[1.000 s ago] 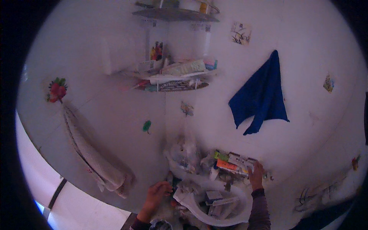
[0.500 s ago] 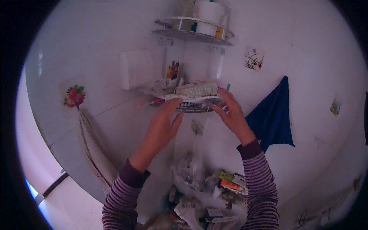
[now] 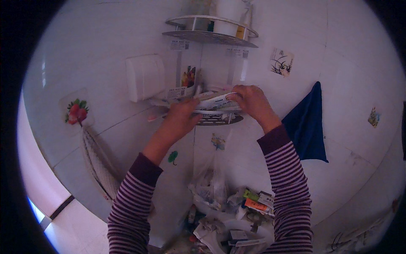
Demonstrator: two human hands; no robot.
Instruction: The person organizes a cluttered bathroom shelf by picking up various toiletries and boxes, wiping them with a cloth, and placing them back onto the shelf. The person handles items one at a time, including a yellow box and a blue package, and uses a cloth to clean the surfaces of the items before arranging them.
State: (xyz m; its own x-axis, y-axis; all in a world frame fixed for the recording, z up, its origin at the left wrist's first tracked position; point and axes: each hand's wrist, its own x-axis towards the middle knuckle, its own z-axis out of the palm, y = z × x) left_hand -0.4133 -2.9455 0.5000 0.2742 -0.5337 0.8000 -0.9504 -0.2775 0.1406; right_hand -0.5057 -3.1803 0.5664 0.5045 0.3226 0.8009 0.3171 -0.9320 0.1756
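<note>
On the lower corner shelf (image 3: 215,122), a long whitish pack (image 3: 218,102) with print on it lies tilted among other small items. My right hand (image 3: 253,103) pinches its right end from above, fingers bent over it. Closed around the left end is my left hand (image 3: 182,116), its thumb low by the shelf rim; the fingertips are partly hidden. Whether the pack is a tube or a box cannot be made out. Behind it stands a container with a colourful picture (image 3: 188,77), and pinkish slim things stick out to the left.
Above is another corner shelf (image 3: 207,37) with a white container (image 3: 227,19). A white box (image 3: 146,77) is fixed to the left wall. A pale towel (image 3: 98,161) and a blue cloth (image 3: 308,127) hang at the sides. Below are plastic bags (image 3: 211,184), an orange box (image 3: 257,206) and clutter.
My right hand has moved up and over the pack's right end, from beside the shelf. The pack now lies more tilted, its right end higher. My left hand has shifted slightly left.
</note>
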